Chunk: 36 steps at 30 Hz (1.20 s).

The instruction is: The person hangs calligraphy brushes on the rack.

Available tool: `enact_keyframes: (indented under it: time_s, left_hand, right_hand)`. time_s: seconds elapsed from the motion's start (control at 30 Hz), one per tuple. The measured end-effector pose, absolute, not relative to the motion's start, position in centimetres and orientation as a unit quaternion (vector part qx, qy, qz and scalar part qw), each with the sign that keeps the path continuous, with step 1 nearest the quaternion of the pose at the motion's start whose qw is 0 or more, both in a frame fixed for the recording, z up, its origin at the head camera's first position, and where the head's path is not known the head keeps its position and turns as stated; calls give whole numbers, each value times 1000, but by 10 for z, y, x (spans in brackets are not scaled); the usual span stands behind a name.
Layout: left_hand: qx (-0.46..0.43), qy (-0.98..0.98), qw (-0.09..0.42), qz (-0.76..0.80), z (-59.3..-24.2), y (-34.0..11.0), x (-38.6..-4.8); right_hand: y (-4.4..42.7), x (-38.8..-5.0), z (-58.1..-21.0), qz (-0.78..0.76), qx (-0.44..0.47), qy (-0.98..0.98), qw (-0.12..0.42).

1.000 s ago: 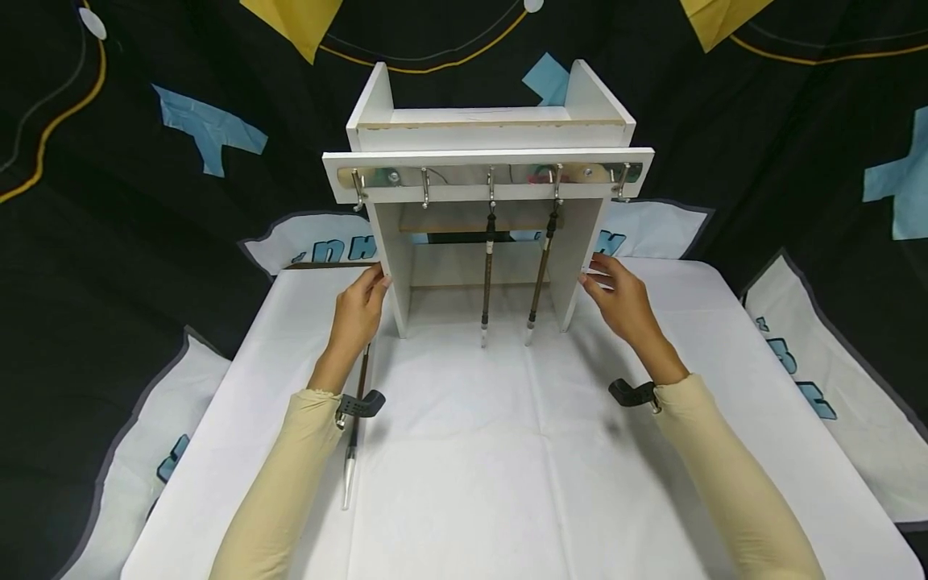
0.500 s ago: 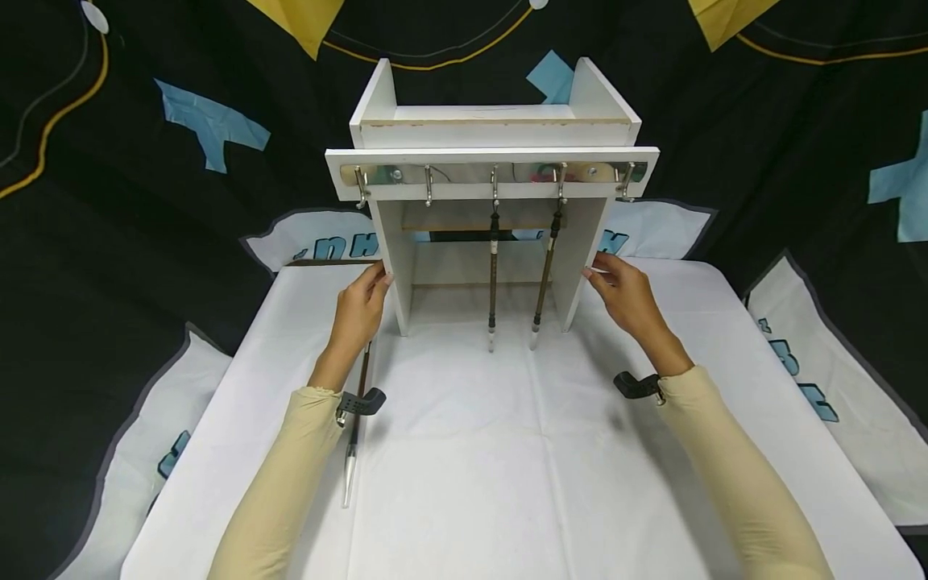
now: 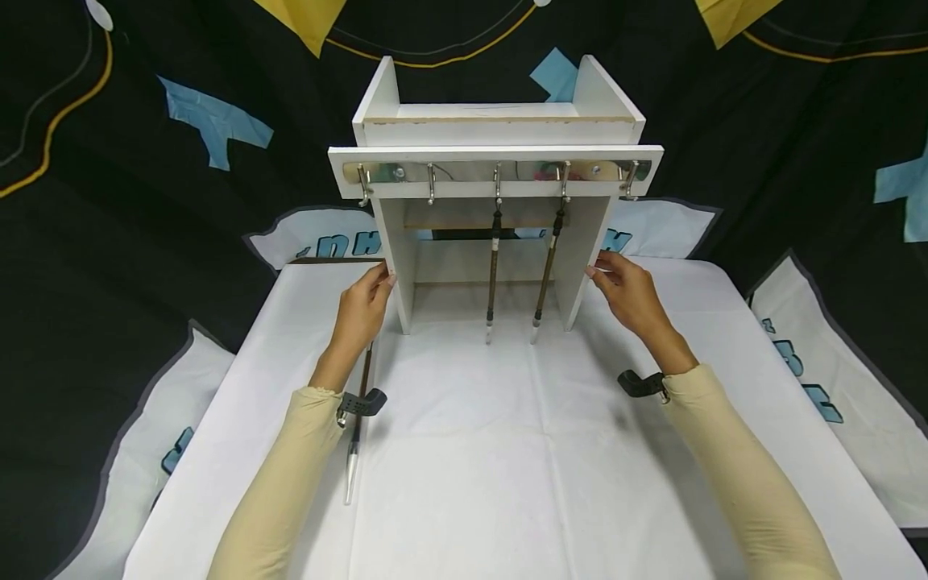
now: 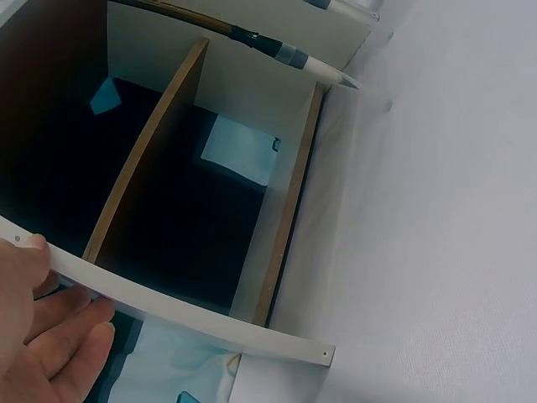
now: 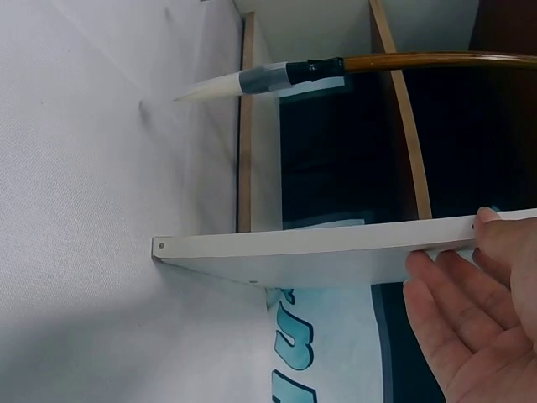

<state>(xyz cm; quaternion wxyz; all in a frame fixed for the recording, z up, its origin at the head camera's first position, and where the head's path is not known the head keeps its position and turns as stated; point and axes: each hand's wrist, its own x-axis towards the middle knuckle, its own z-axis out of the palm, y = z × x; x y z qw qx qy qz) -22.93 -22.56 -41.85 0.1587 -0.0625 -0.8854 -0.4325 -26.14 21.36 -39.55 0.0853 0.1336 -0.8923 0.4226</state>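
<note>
A white wooden rack with a row of metal hooks stands upright at the table's far side. Two calligraphy brushes hang from its hooks, the middle brush and the right brush, tips down. My left hand pinches the left side panel, thumb on its front edge and fingers against the outer face. My right hand pinches the right side panel in the same way. Partly hidden under my left wrist, another brush with a clear cap over its tip lies on the table.
White cloth covers the table. Behind it hangs a black curtain with blue tape pieces. White lettered cloth borders the table on the right, and similar cloth shows at the left and back.
Both hands keep their hold on the rack's side panels. The head view has shifted slightly, and the hanging brushes sway a little.
</note>
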Motion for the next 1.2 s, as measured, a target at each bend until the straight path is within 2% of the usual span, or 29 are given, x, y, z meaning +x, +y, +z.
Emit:
enact_keyframes:
  time_s: [0.37,0.6,1.0,1.2]
  left_hand:
    - [-33,-919,118,-375,-425,-233,-217]
    - [2,-959,47,-281,-433,-243,-197]
    - [36,-982,-22,-185,-437,-254,-162]
    - [40,-979,-66,-191,-444,-253,-148]
  right_hand:
    - [212,-260,-395,428,129,-891,80]
    - [212,-260,-397,435,128,-887,84]
    - [211,-260,-396,435,128,-887,87]
    - [210,-259,-395,434,127,-888,87]
